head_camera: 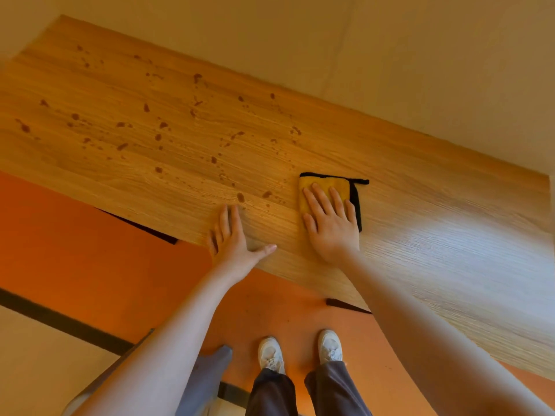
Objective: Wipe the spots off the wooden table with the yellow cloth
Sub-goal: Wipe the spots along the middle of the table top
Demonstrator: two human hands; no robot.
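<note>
Scene: A person stands at a long, pale wooden table set against a cream wall, both bare arms reaching over its near edge.
Cloth: The folded square yellow cloth with black trim lies flat on the table, just right of the nearest marks.
Right hand: Palm down on the cloth, fingers straight and slightly spread, pressing it to the wood.
Left hand: Flat on the bare wood near the table's edge, fingers together, thumb stretched wide; it holds nothing.
Spots: Dark brown spots scatter across the centre and left of the table, from beside the cloth to the far corner.
Progress: Barely begun, by the look of it; nearly every spot remains. The stretch right of the cloth shows none.
</note>
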